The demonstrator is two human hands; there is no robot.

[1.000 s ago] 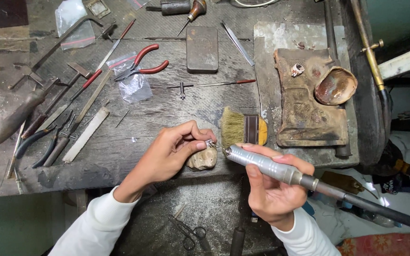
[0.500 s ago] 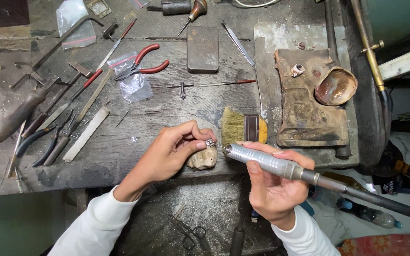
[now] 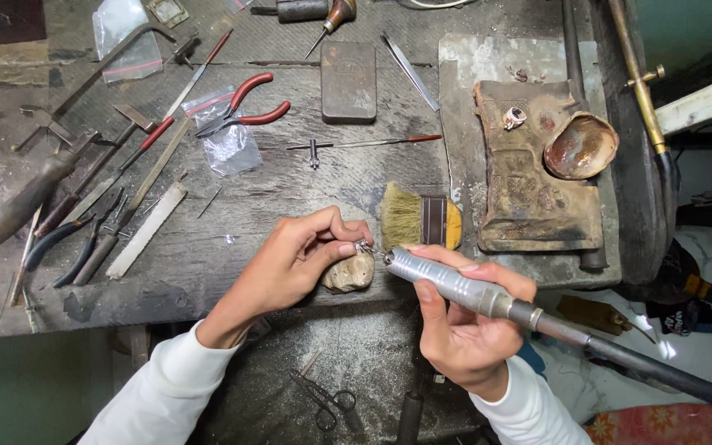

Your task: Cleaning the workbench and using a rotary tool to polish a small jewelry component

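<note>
handpiece (image 3: pixel 455 284) gripped in right hand (image 3: pixel 463 330), tip touching small metal piece (image 3: pixel 363 245) pinched by left hand (image 3: pixel 302 264) on wooden peg (image 3: pixel 349 272), frame centre; grinding apparently mid-course, finish indeterminable.

Red-handled pliers (image 3: pixel 245 103) lie near a clear plastic bag (image 3: pixel 228 144); a bristle brush (image 3: pixel 418 221) sits beside a shell-like dish (image 3: pixel 580 147).

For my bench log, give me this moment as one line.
left hand: pinching small metal piece on bench peg | right hand: holding rotary handpiece, tip at piece | brush behind
</note>
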